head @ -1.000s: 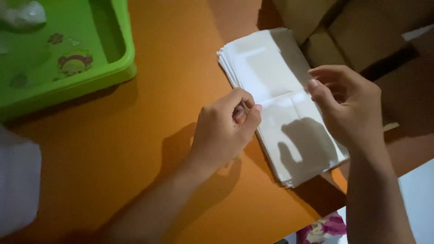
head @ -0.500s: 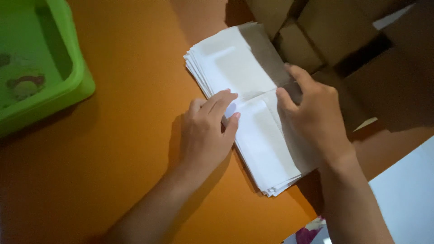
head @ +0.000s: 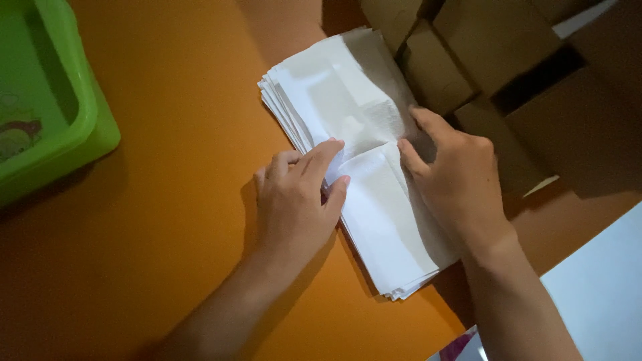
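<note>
1. Orange table (head: 167,200) fills most of the view, dimly lit, with shadows under both forearms.
2. White paper stack (head: 354,160) lies slantwise on the table, running from upper middle down toward the lower right, its layered edges fanned along the left side.
3. Left hand (head: 294,200) rests palm down at the stack's left edge; its fingers lie close together, their tips on the top sheet, and the thumb presses a raised fold.
4. Right hand (head: 455,180) lies flat on the stack's right side, fingers slightly spread, forefinger and thumb reaching toward the same fold in the middle.
5. That top sheet is creased and lifted between the two hands; whether either hand pinches it, I cannot tell.
6. Green tub (head: 60,127) sits at the left edge, well apart from the stack.
7. Brown cardboard boxes (head: 481,67) crowd the upper right, just beside the stack.
</note>
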